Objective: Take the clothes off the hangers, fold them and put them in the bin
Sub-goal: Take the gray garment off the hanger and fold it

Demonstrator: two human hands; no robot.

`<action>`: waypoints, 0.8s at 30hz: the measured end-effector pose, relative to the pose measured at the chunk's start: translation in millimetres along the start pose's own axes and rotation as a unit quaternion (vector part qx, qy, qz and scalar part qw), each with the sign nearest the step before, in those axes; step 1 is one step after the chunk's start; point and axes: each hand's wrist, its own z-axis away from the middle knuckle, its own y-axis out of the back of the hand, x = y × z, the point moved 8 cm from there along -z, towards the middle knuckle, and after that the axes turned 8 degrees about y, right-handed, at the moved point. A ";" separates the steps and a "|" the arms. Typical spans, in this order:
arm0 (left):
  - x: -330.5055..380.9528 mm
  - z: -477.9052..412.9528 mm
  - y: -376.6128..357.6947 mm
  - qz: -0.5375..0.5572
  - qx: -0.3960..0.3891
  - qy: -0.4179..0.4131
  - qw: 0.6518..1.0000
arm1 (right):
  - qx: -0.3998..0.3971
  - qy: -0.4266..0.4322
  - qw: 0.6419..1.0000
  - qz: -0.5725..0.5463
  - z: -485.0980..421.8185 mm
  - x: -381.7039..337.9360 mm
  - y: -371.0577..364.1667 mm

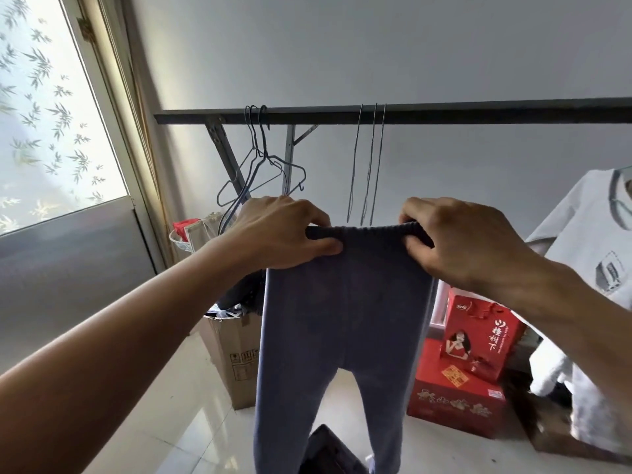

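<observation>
Behind both hands runs a dark rail with bare wire hangers. Left hand and right hand each pinch a waistband end of the blue leggings, stretching them flat, apparently for folding. Below the left hand stands a cardboard box.

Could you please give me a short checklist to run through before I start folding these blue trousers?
1. Grip: left hand and right hand each pinch the waistband of the trousers: ok.
2. Trousers free of a hanger, with bare hangers on the rail: ok.
3. Legs hang untwisted: the lower ends run out of frame: cannot tell.
4. Room in the cardboard box: clothes already show at its top: cannot tell.
5. All clothes taken down: a white T-shirt hangs at the right: not ok.
</observation>
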 end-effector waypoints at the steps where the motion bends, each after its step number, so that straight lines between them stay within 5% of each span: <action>1: 0.5 -0.5 -1.1 0.005 -0.014 -0.004 1.000 | 0.001 -0.003 1.000 0.001 0.1 -0.4 1.6; 13: 34.0 17.8 -8.0 0.192 -0.171 -0.135 0.957 | 0.010 -0.018 0.990 -0.142 9.2 8.2 11.5; 20: 56.6 26.8 11.8 0.280 -0.068 -0.261 0.921 | -0.033 -0.082 0.820 -0.566 22.5 12.3 -17.2; 24: 68.1 38.3 20.9 0.289 -0.049 -0.316 0.902 | -0.047 -0.062 0.794 -0.602 22.2 6.0 -29.6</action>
